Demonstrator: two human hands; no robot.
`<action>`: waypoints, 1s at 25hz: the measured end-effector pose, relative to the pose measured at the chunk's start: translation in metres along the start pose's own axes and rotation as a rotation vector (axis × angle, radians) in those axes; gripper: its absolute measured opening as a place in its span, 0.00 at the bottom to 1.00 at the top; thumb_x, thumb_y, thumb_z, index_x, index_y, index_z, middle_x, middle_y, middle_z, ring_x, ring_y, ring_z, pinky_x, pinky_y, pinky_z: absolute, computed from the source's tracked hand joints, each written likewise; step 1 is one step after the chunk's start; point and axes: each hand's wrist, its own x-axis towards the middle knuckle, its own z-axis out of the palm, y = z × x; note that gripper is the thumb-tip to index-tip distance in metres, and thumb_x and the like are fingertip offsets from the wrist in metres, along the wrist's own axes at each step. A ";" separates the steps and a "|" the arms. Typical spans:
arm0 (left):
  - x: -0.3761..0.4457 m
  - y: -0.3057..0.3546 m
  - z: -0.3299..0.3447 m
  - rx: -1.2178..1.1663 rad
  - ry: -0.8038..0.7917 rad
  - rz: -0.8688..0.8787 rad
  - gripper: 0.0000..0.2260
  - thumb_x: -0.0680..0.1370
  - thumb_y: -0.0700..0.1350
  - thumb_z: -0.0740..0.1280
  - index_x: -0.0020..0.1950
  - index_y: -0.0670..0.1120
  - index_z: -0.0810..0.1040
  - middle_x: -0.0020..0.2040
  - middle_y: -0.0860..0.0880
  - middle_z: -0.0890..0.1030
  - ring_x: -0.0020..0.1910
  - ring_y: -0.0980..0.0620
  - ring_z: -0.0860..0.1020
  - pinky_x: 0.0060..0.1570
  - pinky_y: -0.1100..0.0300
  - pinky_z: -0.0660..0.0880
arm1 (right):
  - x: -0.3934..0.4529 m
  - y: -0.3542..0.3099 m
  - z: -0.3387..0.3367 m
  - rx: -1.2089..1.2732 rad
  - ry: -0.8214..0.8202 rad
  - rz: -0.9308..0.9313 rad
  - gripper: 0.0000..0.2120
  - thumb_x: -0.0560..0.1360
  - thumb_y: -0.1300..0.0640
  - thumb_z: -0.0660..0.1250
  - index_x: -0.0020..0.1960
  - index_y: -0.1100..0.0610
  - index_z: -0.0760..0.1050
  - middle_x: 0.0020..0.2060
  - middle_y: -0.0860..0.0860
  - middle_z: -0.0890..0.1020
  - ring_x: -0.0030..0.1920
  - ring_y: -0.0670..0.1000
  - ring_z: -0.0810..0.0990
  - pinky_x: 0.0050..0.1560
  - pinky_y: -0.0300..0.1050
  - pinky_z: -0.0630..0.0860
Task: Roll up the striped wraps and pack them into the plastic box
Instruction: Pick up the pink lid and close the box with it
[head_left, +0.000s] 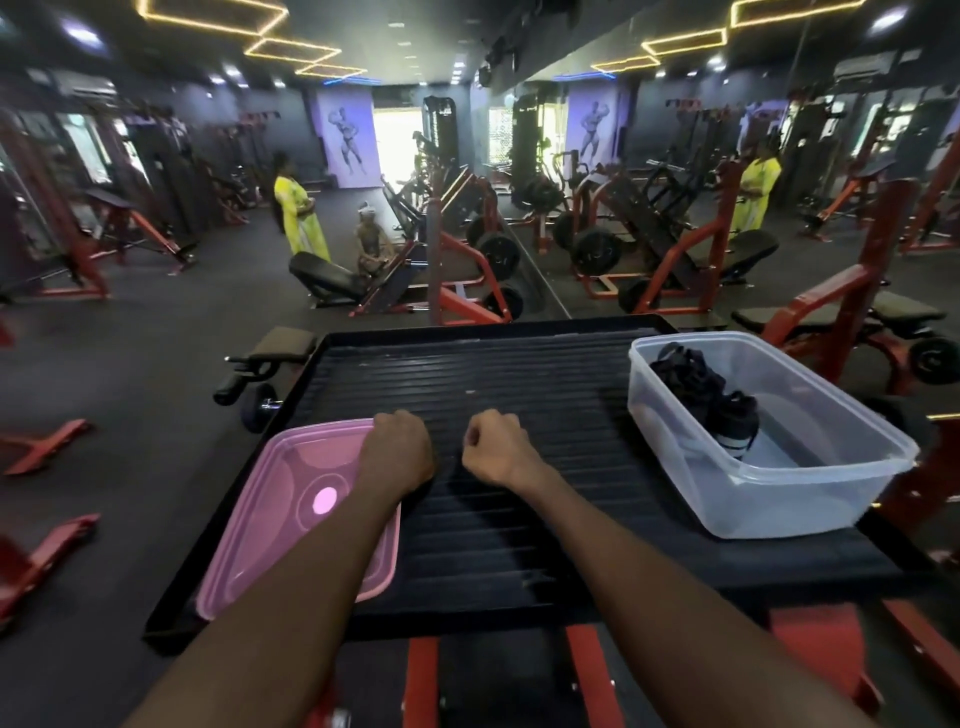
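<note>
Both hands, left (397, 449) and right (496, 447), fingers curled, empty; rolled striped wraps (727, 415) inside plastic box (810, 499).

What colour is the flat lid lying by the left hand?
Translucent pink lid, with a brighter spot at its centre; the head view shows it.

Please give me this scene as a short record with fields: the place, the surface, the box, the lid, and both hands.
place: gym, machines behind
surface: black ribbed platform
box: clear plastic box, right side of platform, open
box contents: dark wraps, one rolled with white stripes
lid: pink lid, flat on left side of platform
left hand: fingers curled, at lid's far right edge; whether it grips the lid is unclear
right hand: fingers curled, holds nothing visible
</note>
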 end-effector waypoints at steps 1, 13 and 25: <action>-0.001 -0.002 0.000 -0.004 -0.003 0.010 0.14 0.78 0.42 0.62 0.60 0.36 0.76 0.60 0.37 0.78 0.59 0.38 0.78 0.57 0.49 0.76 | 0.001 0.000 0.004 0.035 -0.001 0.016 0.07 0.73 0.59 0.64 0.43 0.55 0.81 0.49 0.57 0.82 0.51 0.58 0.81 0.51 0.45 0.77; 0.000 0.052 -0.099 -0.397 0.170 -0.016 0.12 0.79 0.48 0.61 0.54 0.40 0.77 0.58 0.39 0.79 0.53 0.41 0.77 0.47 0.51 0.72 | 0.002 0.004 0.013 0.786 0.145 0.272 0.10 0.79 0.57 0.65 0.40 0.59 0.73 0.41 0.56 0.81 0.38 0.61 0.86 0.51 0.61 0.83; 0.035 0.072 -0.181 -1.056 0.177 -0.069 0.11 0.81 0.44 0.59 0.45 0.38 0.74 0.37 0.48 0.75 0.38 0.49 0.77 0.36 0.55 0.75 | -0.011 0.006 -0.075 0.782 0.229 0.218 0.12 0.81 0.54 0.64 0.44 0.60 0.77 0.39 0.56 0.82 0.36 0.52 0.79 0.36 0.44 0.74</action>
